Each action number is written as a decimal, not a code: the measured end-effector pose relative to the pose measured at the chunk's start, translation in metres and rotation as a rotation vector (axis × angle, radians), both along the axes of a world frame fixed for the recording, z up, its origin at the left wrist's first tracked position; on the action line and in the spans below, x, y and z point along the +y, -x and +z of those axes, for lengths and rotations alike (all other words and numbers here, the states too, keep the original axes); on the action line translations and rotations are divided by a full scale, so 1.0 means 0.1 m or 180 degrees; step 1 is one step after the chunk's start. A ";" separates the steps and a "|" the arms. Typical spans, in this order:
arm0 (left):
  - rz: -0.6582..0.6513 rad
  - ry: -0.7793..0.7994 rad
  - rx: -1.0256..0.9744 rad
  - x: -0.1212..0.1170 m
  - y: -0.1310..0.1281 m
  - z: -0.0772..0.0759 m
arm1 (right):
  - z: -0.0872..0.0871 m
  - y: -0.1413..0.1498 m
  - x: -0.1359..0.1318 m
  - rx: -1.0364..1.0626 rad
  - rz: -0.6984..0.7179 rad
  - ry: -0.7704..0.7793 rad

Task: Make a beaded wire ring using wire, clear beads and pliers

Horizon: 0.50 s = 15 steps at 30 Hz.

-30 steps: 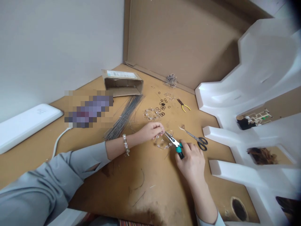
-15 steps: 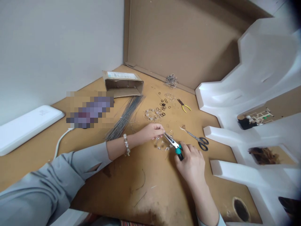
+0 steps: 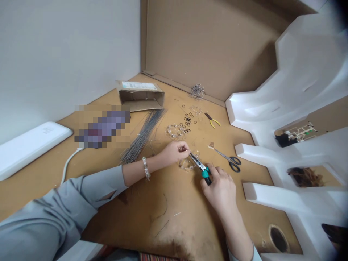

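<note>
My right hand (image 3: 220,186) is closed round the teal-and-black handles of long-nose pliers (image 3: 200,166). The jaws point up and left, to the fingertips of my left hand (image 3: 175,150). Those fingers are pinched together at the jaw tips; what they hold there is too small to make out. Just below the jaws is a wire ring with clear beads (image 3: 186,166), partly behind the pliers. A second beaded wire ring (image 3: 174,131) lies on the table beyond my left hand. Small dark rings (image 3: 187,120) are scattered farther back.
A bundle of thin grey wires (image 3: 141,139) lies left, by an open cardboard box (image 3: 143,99). On the right are scissors (image 3: 227,158) and yellow-handled pliers (image 3: 212,120), near white moulded foam (image 3: 252,150). A tangled wire heap (image 3: 197,91) sits at the back; a white power bank (image 3: 35,145) lies left.
The beaded ring under the pliers has turned a little. My left fingers have curled slightly at the jaw tips. Both hands stay in nearly the same place, and the view has shifted slightly.
</note>
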State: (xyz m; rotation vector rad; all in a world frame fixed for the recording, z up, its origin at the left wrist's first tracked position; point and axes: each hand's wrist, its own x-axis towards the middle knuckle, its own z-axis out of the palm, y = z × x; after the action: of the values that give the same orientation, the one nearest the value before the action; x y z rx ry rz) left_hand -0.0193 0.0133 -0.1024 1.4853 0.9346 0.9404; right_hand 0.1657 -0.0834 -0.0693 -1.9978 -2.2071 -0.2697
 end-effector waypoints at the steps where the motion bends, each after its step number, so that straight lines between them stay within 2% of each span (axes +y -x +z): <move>1: 0.0003 -0.0023 0.0010 0.00 0.00 -0.01 | 0.00 0.01 0.00 0.0010 -0.0028 0.0032; 15: -0.0308 -0.0027 0.0213 -0.04 0.06 0.11 | 0.02 -0.03 -0.02 -0.0297 0.0032 -0.0165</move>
State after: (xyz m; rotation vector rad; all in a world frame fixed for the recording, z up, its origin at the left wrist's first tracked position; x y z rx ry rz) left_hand -0.0253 0.0091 -0.0915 1.5632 0.8995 0.8298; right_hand 0.1686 -0.0850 -0.0668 -1.9851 -2.2400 -0.4226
